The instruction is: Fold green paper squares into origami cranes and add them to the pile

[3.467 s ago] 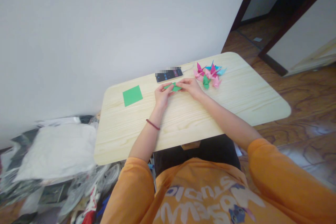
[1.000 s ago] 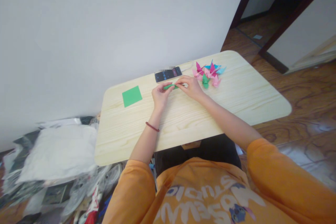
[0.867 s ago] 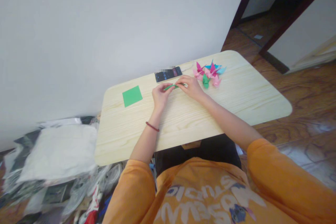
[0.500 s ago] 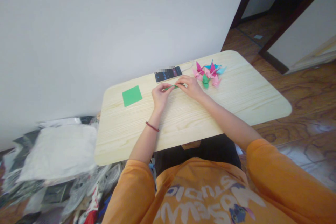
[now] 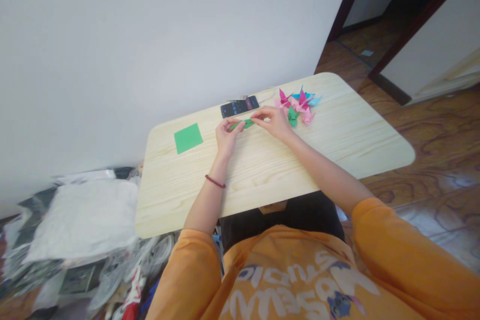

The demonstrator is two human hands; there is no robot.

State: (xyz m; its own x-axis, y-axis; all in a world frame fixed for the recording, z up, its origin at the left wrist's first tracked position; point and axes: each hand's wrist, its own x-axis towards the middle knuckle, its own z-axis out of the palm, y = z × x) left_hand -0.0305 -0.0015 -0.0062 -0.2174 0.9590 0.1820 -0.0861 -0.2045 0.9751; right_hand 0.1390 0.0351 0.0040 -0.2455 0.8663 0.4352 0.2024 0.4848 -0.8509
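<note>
Between my two hands is a narrow piece of folded green origami paper [image 5: 248,123], held just above the table. My left hand [image 5: 226,136] pinches its left end, thumb on the near side. My right hand [image 5: 273,122] pinches the right end with thumb and fingertips. The fingers cover part of the folds. To the left lies a flat green paper square [image 5: 188,138]. Right of my right hand sits a cluster of several folded paper cranes in pink, magenta and blue, with a green paper crane [image 5: 293,116] at its near side.
A phone [image 5: 240,106] with a lit screen lies behind my hands, a pale cable running from it. The light wooden table [image 5: 180,190] meets a white wall at the back. Plastic-wrapped packages [image 5: 86,215] are piled at the left. A doorway opens at the far right.
The folded green paper has turned so that more of its surface shows. My right hand has shifted slightly; both hands keep their pinch.
</note>
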